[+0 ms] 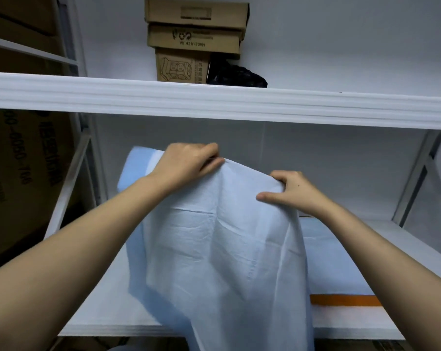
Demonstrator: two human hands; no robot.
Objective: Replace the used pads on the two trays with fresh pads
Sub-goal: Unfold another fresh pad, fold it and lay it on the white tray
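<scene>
Two hands, the left hand (189,160) and the right hand (290,191), each pinch the top edge of a blue pad (219,249) held up over the shelf (108,323), so I think the next move is laying it flat.

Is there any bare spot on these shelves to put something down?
Upper white shelf: bare left and right of the stacked brown cardboard boxes. Lower shelf: a bare strip left of the pale blue pad both hands hold up; its middle and right are crowded with pads.
</scene>
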